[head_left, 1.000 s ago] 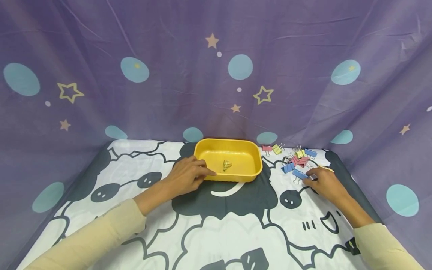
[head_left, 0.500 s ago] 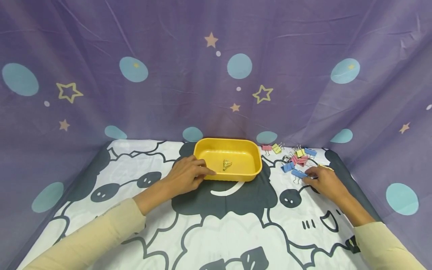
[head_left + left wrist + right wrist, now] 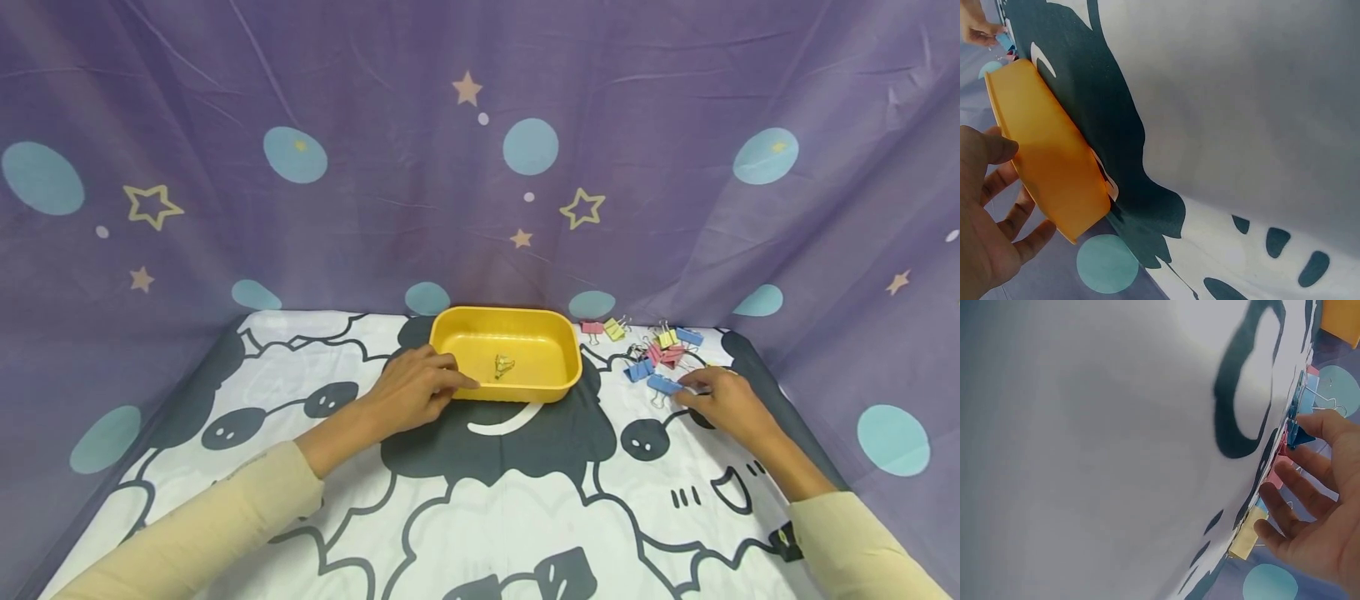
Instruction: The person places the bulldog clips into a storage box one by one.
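My left hand point(image 3: 420, 387) holds the near rim of a yellow plastic tray point(image 3: 570, 367) at its left end. In the left wrist view its thumb presses the tray's wall. Inside the tray lies a small yellowish binder clip point(image 3: 503, 365). At the right, my right hand point(image 3: 726, 404) pinches one end of a blue binder clip point(image 3: 663, 384) between thumb and index finger. The right wrist view shows the other fingers spread and loosely bent beside that clip point(image 3: 1297, 431). A yellow binder clip point(image 3: 1249, 534) lies close to the little finger and is mostly hidden in the head view.
Past the right hand lies a loose heap of binder clips, with pink ones point(image 3: 667, 356), a second blue one point(image 3: 640, 371) and a yellow one point(image 3: 667, 338). A pink clip point(image 3: 592, 328) lies near the tray's right side. A purple curtain point(image 3: 375, 208) hangs behind the table.
The head view has shifted very slightly. My right hand stays at the blue clip, its knuckles turned a little over the yellow clip behind. The left hand and tray hold still.
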Demonstrator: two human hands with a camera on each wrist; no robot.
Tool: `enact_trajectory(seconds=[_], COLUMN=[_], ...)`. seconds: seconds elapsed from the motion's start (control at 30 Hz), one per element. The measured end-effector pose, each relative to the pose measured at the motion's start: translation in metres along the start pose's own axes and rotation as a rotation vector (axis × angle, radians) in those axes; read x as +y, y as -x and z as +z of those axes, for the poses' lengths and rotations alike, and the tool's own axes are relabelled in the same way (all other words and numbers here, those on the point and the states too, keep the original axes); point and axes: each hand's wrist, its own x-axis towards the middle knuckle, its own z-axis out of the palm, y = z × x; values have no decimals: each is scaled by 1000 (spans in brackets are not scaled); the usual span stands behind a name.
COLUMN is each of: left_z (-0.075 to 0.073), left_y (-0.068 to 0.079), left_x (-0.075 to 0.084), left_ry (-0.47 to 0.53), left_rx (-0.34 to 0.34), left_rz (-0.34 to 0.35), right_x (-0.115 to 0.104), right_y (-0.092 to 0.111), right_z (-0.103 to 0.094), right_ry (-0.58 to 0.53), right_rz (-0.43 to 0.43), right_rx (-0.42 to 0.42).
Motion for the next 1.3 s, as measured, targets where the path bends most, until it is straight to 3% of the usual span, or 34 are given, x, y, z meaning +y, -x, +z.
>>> enact_trajectory(seconds=[0.53, 0.97, 1.3], left_z=[1, 0, -2], left_y=[1, 0, 0], left_x=[0, 0, 1], left_ry=[-5, 11, 27], left_rx=[10, -10, -19], left_rz=[10, -3, -3], right_x=[0, -5, -12], right_y=[2, 2, 0], right_z=[-2, -5, -8], right_ry=[-68, -187, -283], right_rz=[64, 81, 109], right_rx=[9, 45, 9])
